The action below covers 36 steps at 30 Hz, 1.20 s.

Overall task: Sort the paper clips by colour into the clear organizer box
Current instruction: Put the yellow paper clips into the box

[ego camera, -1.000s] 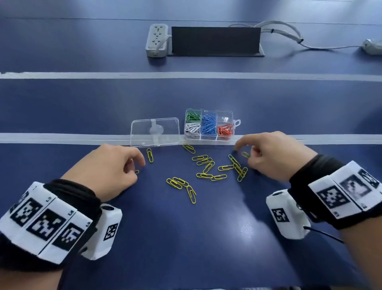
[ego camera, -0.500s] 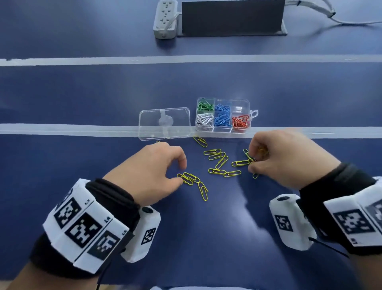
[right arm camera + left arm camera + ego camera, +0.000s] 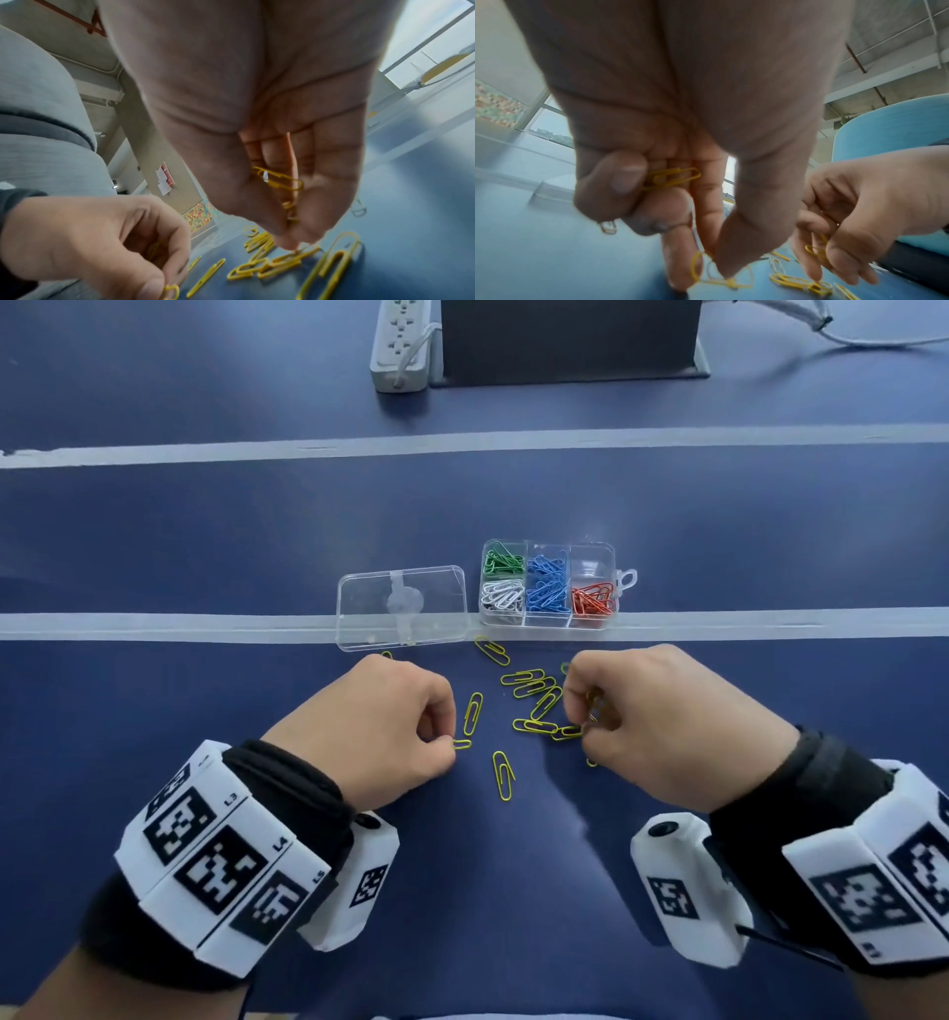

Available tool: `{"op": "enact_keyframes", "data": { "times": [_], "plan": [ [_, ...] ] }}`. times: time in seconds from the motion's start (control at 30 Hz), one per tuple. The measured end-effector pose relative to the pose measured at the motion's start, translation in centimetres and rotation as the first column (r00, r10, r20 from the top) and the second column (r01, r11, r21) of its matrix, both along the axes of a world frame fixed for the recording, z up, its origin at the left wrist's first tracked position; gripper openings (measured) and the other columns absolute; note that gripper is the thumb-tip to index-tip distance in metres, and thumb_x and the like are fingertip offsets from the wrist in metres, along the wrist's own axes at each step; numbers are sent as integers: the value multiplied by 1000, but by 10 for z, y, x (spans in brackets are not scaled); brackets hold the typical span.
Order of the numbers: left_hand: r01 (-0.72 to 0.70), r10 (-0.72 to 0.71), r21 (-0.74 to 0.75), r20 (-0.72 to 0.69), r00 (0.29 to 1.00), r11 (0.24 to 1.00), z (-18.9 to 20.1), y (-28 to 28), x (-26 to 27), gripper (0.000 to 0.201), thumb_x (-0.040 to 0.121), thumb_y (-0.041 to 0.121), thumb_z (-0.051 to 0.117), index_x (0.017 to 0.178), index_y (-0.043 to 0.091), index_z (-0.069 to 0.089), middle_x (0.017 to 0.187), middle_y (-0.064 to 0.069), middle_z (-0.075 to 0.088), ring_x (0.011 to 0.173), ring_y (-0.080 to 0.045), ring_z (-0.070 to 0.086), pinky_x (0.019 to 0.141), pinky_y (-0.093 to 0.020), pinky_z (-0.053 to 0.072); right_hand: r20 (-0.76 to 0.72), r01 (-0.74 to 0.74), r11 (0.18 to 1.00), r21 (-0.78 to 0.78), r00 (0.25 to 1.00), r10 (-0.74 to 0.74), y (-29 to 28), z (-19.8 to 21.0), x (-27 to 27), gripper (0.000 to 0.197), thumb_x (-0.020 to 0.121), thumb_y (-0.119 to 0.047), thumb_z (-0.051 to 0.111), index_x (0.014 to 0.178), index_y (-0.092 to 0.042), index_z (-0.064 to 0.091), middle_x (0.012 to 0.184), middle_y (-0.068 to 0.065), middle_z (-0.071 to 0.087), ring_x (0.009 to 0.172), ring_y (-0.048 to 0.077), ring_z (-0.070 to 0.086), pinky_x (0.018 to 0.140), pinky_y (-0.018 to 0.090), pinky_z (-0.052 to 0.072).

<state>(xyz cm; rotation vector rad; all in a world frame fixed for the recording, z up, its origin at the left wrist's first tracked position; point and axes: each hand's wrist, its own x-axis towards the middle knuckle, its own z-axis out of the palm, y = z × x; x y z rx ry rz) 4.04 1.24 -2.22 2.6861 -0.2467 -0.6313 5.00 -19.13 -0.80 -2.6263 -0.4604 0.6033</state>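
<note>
Several yellow paper clips (image 3: 535, 706) lie scattered on the blue table in front of the clear organizer box (image 3: 548, 584), which holds green, white, blue and red clips in separate compartments. My left hand (image 3: 390, 726) pinches a yellow clip (image 3: 461, 744) at the table between thumb and forefinger, with more yellow clips (image 3: 672, 178) tucked in its curled fingers. My right hand (image 3: 662, 721) pinches a yellow clip (image 3: 295, 253) at the pile's right edge and keeps several yellow clips (image 3: 277, 180) in its palm.
The box's clear lid (image 3: 401, 607) lies open to its left on a pale tape line (image 3: 154, 626). At the table's far edge stand a power strip (image 3: 405, 343) and a black stand (image 3: 570, 338). A grey cable (image 3: 862, 336) trails right.
My left hand moved right from the lone clips near the lid to the pile and took hold of a clip. The right hand shifted left, gathering clips. The view tilted closer.
</note>
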Motion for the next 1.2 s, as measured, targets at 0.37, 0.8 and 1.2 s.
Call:
{"op": "enact_keyframes", "data": {
  "times": [0.37, 0.8, 1.2],
  "plan": [
    [-14, 14, -48, 5, 1000, 999, 0, -11, 9, 20, 87, 13, 41, 74, 26, 51, 73, 11, 43, 69, -5, 44, 62, -21, 33, -35, -155, 961, -231, 988, 151, 17, -1, 0, 21, 84, -11, 52, 95, -23, 65, 104, 2, 62, 99, 27, 59, 80, 30, 50],
    [-33, 32, 68, 23, 999, 997, -4, -19, 17, 26, 78, 40, 68, 95, 25, 55, 72, 14, 33, 80, -13, 40, 71, -22, 31, 14, -142, 975, -169, 989, 146, 16, 7, 5, 26, 80, -15, 53, 101, -26, 65, 82, -5, 60, 85, 21, 55, 73, 24, 40],
    [-2, -2, 95, 44, 999, 995, 1, -29, 14, 6, 79, 20, 60, 77, 22, 65, 71, 6, 59, 77, -18, 60, 64, -21, 39, 262, 217, 975, -43, 944, -199, 3, 5, 101, 32, 80, -6, 50, 97, -23, 71, 99, 10, 67, 92, 31, 60, 80, 26, 43]
  ]
}}
